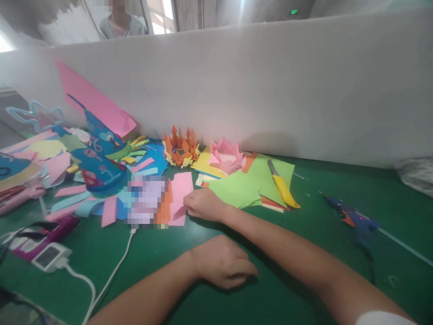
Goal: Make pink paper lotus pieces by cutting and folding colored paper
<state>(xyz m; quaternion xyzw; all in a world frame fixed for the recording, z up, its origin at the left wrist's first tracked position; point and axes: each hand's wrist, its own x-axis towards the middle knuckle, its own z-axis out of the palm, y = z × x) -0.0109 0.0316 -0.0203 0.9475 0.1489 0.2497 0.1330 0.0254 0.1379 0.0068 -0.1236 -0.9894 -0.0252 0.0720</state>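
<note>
My right hand reaches across to the left, fingers closed at the edge of a strip of pink paper. The strip lies flat beside orange paper strips, and part of its right edge is under the fingers. Nearer to me, my left hand rests low over the green table with its fingers curled in. I see nothing in it, though its palm is hidden. Just beyond my right hand are green paper sheets, and a yellow utility knife lies on them.
A pink paper lotus and an orange paper crown stand by the white partition. A blue glue gun lies right. Left are a blue cone hat, a purple power strip and white cables. A person is behind.
</note>
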